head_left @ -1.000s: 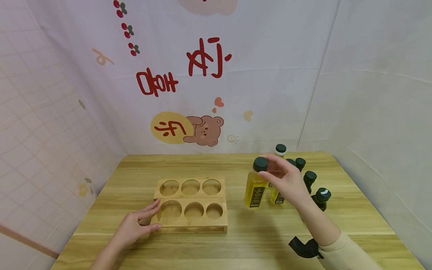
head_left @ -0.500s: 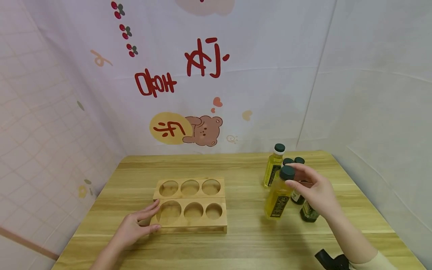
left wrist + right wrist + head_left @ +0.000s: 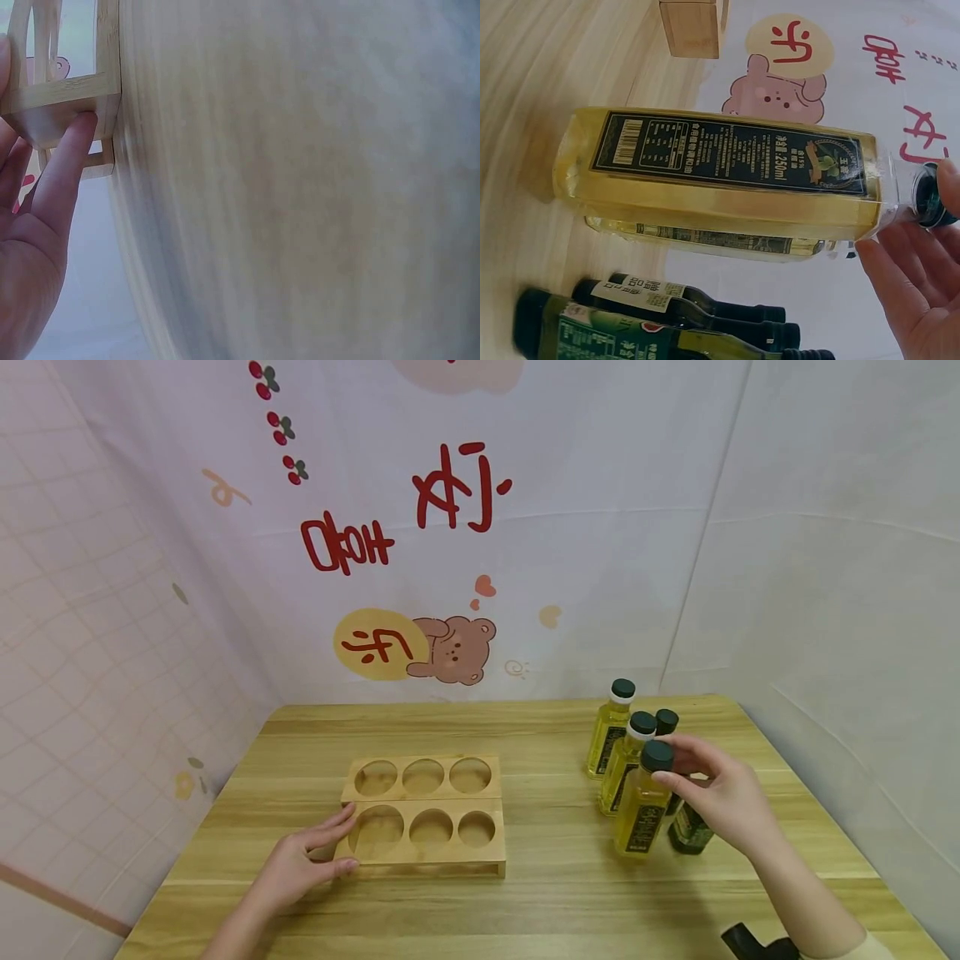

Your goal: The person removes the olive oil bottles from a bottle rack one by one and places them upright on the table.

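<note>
My left hand [image 3: 296,864] holds the left end of a two-step wooden rack [image 3: 457,856] with round holes, its thumb at the front corner. In the left wrist view a finger presses the end panel of the rack [image 3: 67,94]. My right hand [image 3: 723,797] pinches a bottle of cooking oil [image 3: 639,818] high up, by its dark green cap and neck. This bottle is clear, with yellow oil and a black label [image 3: 735,154]. It stands upright, close beside the other bottles, and overlaps them in the head view.
Two similar yellow oil bottles [image 3: 609,739] stand behind the held one. Several dark green bottles [image 3: 615,330] are grouped to its right, partly hidden by my right hand. The wooden table [image 3: 540,910] meets a printed cloth [image 3: 600,568] at the back.
My right hand has carried the oil bottle rightward and slightly toward me, from left of the bottle group to its front. My left hand and the rack have stayed put.
</note>
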